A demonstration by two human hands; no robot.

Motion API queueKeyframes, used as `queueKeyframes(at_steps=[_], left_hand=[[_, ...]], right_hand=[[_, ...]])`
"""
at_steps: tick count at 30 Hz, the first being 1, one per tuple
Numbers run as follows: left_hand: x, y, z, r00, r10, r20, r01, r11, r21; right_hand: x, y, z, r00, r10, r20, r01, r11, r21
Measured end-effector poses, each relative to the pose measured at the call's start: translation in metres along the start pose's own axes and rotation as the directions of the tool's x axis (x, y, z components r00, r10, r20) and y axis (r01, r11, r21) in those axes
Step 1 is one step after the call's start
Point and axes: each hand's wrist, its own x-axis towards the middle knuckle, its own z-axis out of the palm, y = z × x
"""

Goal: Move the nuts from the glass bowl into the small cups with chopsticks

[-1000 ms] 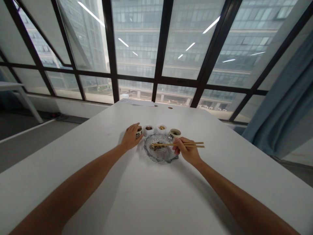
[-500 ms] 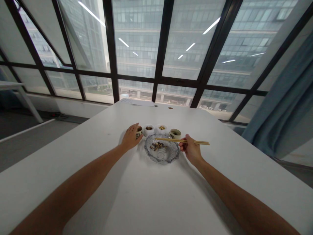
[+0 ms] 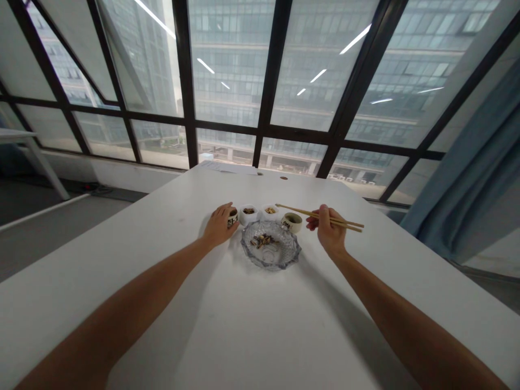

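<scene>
My left hand (image 3: 220, 225) is curled round the side of a small cream cup (image 3: 233, 221) with dark lettering, which stands on the table. In my right hand (image 3: 331, 230) is a pair of wooden chopsticks (image 3: 298, 210). Their tips point left, over the far side of a white bowl (image 3: 268, 217) with yellowish pieces in it; whether anything is between the tips is too small to tell. A scalloped glass dish (image 3: 289, 253) in front holds a heap of dark and light striped pieces (image 3: 263, 240), resembling seeds.
Another white bowl (image 3: 248, 220) with brown pieces stands beside the left cup. Right of the bowls is a second lettered cup (image 3: 291, 226). Papers (image 3: 227, 168) lie at the far edge of the white table (image 3: 260, 330), before the windows. A blue curtain (image 3: 471, 162) hangs at right.
My right hand has moved right and slightly away from me. The chopstick tips have gone from over the glass dish to the white bowl behind. My left hand stays on the cup.
</scene>
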Motion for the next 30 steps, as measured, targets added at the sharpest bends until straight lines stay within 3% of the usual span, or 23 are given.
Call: queueKeyframes(at_steps=[5,10,12,16,21,24,30], left_hand=[[0.000,0.000,-0.001,1.000,-0.001,0.000,0.001,1.000,-0.004],[0.000,0.000,0.001,1.000,0.002,-0.006,-0.002,1.000,0.000],[0.000,-0.001,0.001,1.000,-0.001,-0.005,0.001,1.000,0.005],[0.000,-0.001,0.000,1.000,-0.010,-0.002,0.010,1.000,0.006],[-0.001,-0.002,-0.002,1.000,0.006,0.002,-0.006,1.000,0.003],[-0.001,-0.002,-0.002,1.000,0.008,0.001,-0.008,1.000,-0.001],[0.000,-0.002,-0.001,1.000,-0.002,0.006,0.002,1.000,-0.004]], right_hand=[[0.008,0.001,0.006,0.989,-0.004,0.147,0.015,0.997,-0.078],[0.006,-0.027,-0.006,0.977,0.049,0.207,-0.030,0.995,-0.094],[0.004,-0.040,-0.011,0.945,0.075,0.319,-0.032,0.990,-0.139],[0.000,-0.056,-0.013,0.831,0.080,0.551,0.051,0.975,-0.218],[-0.004,-0.052,-0.008,0.756,0.011,0.654,0.201,0.948,-0.247],[-0.006,-0.048,-0.006,0.754,-0.006,0.657,0.233,0.938,-0.258],[-0.005,-0.049,-0.007,0.794,0.024,0.607,0.175,0.948,-0.266]])
